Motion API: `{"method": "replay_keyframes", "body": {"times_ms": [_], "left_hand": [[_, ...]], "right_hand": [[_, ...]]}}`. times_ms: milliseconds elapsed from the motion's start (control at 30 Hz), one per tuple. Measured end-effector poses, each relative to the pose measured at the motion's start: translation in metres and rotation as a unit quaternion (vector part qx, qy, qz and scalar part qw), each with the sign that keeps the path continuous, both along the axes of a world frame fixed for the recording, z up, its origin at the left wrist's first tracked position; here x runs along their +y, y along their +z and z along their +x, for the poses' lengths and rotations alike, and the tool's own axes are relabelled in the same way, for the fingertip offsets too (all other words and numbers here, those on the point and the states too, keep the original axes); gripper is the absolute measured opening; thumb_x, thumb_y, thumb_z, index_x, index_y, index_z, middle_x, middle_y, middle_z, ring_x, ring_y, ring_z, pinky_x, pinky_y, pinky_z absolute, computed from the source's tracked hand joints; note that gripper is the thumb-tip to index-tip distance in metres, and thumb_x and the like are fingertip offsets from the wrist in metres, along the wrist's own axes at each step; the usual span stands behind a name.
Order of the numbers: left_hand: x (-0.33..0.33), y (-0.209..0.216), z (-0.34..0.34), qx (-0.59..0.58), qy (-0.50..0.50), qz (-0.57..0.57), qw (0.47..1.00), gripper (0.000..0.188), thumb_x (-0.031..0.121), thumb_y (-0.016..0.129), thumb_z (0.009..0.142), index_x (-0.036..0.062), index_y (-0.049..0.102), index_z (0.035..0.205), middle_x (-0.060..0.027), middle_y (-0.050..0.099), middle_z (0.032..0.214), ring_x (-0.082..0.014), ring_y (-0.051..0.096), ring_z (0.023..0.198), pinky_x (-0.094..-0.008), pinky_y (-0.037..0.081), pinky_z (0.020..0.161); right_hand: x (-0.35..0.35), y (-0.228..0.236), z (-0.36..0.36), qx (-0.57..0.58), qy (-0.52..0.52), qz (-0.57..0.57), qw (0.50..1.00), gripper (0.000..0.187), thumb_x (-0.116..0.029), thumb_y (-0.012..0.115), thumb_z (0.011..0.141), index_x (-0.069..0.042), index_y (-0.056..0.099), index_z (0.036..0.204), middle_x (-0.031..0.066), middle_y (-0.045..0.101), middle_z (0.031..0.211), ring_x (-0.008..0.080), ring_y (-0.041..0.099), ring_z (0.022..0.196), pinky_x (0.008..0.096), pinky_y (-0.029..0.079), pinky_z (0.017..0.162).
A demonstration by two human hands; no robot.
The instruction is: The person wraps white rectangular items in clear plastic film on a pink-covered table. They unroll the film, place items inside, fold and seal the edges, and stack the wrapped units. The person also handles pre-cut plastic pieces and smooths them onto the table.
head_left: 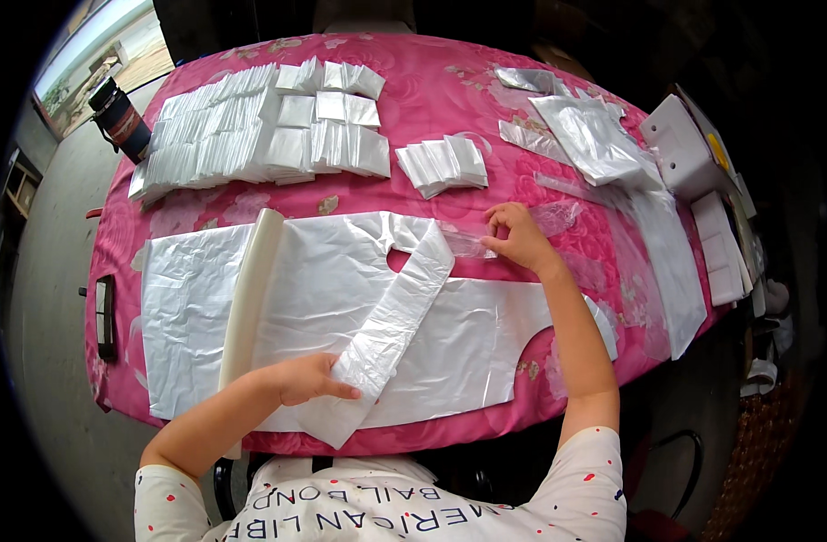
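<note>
A thin white plastic apron with a curved cut-out lies spread on the table before me. Its folded band slants across it, beside a small opening where pink cloth shows. My left hand grips the lower part of this band, thumb on top; its other fingers are partly hidden. Farther right, my right hand is closed in a pinch at a clear plastic strip beside the band's upper end. A long cream-coloured slat lies across the apron, left of the band.
Stacks of folded white plastic fill the far left, with a smaller pile nearer the middle. Loose plastic sheets and white boxes are at right. A dark bottle stands far left; a dark oblong object lies at the left edge.
</note>
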State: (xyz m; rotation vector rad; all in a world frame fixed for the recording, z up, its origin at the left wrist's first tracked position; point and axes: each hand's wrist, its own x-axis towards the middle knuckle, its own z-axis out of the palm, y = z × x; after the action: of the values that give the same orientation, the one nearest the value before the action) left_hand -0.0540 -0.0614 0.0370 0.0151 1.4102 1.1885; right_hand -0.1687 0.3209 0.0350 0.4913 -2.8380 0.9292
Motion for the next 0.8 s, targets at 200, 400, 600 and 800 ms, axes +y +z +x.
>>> {"method": "replay_keyframes", "body": {"times_ms": [200,400,600,800], "left_hand": [[-0.011,0.001,0.011,-0.034,0.050,0.030,0.998,0.041,0.010,0.068,0.079,-0.0005,0.054,0.116,-0.0082,0.063,0.108,-0.0175,0.057,0.103,-0.0313,0.040,0.094],[-0.016,0.010,0.021,-0.005,0.038,-0.004,0.999,0.039,0.011,0.068,0.079,-0.0009,0.055,0.115,-0.0090,0.063,0.108,-0.0170,0.057,0.102,-0.0311,0.042,0.091],[-0.018,0.032,0.037,0.045,0.014,-0.052,0.998,0.043,0.019,0.070,0.079,-0.0010,0.056,0.114,-0.0095,0.063,0.104,-0.0162,0.059,0.096,-0.0289,0.044,0.086],[-0.046,0.061,0.063,0.064,0.027,-0.139,0.988,0.042,0.020,0.069,0.080,0.0013,0.055,0.116,-0.0088,0.064,0.103,-0.0156,0.059,0.092,-0.0292,0.046,0.082]], "right_hand": [[-0.023,0.054,0.013,-0.181,-0.058,-0.036,0.981,0.036,-0.018,0.076,0.067,-0.002,0.061,0.095,-0.0021,0.048,0.064,0.0074,0.044,0.060,0.0255,0.039,0.055],[0.002,0.075,0.036,-0.268,-0.018,0.144,0.953,0.035,-0.027,0.076,0.061,0.000,0.066,0.082,0.0112,0.061,0.068,0.0211,0.057,0.060,0.0320,0.046,0.062],[-0.024,0.119,0.074,-0.331,0.007,0.034,0.943,0.028,-0.019,0.073,0.067,0.001,0.064,0.085,0.0065,0.059,0.063,0.0101,0.055,0.059,0.0253,0.043,0.057],[-0.151,0.134,0.135,-0.186,0.170,0.031,0.967,0.029,-0.023,0.069,0.073,0.000,0.062,0.088,0.0110,0.059,0.065,0.0245,0.059,0.060,0.0332,0.046,0.059]]}}
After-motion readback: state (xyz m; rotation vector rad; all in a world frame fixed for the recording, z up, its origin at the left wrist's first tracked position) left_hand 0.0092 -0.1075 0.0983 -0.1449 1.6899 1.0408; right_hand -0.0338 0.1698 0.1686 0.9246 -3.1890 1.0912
